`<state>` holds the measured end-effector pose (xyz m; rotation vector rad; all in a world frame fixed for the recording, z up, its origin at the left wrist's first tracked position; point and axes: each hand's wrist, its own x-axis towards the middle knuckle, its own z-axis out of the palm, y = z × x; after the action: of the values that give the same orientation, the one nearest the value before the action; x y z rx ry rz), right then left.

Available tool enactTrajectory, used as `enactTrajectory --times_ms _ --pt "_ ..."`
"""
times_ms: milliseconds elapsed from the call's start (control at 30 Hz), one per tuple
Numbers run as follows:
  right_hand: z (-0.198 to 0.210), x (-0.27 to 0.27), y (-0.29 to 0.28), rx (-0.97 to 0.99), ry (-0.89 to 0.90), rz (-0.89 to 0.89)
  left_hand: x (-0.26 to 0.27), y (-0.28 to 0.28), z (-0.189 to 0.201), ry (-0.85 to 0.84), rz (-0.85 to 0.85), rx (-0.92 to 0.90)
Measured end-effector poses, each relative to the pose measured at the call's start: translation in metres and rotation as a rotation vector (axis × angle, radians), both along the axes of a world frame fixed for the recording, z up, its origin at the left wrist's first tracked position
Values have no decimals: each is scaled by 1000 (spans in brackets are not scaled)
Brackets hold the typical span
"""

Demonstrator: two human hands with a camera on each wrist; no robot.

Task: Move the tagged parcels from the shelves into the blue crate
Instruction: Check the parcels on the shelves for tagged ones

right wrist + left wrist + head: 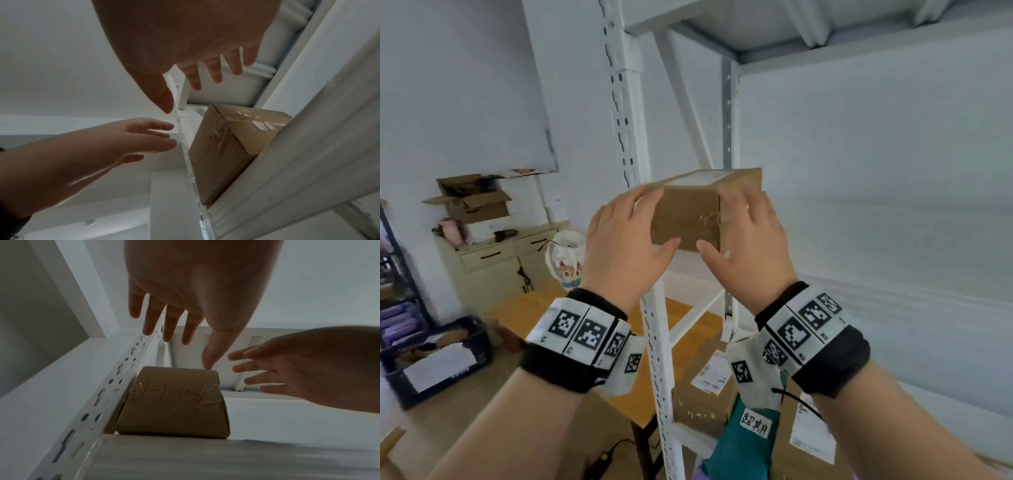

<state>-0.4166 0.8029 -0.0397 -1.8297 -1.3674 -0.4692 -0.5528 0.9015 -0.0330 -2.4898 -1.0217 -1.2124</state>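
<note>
The blue crate (pixel 436 363), down left of the shelf (pixel 825 274), holds white-labelled parcels, blurred. A brown parcel (pixel 698 209) sits on the shelf edge between the spread left hand (pixel 626 246) and right hand (pixel 750 240), neither gripping.

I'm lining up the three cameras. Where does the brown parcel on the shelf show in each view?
Head: brown parcel at centre, between both hands.
Left wrist: lower centre, handwriting on its face.
Right wrist: right of centre, seen from below.
Shared landmark: the perforated white upright beside it.
</note>
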Motion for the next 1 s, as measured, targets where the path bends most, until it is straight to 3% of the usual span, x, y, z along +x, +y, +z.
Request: enactTrajectory --times_ms 233,533,800,1000 --pt "8 -4 24 -28 22 -153 17 53 10 -18 -171 -2" --pt "16 2 37 -75 18 -241 29 70 8 -79 -266 -80" --pt "19 16 53 -114 149 -179 36 75 12 -11 -207 -189" --pt "10 10 56 7 205 -40 29 72 6 -115 -354 -247"
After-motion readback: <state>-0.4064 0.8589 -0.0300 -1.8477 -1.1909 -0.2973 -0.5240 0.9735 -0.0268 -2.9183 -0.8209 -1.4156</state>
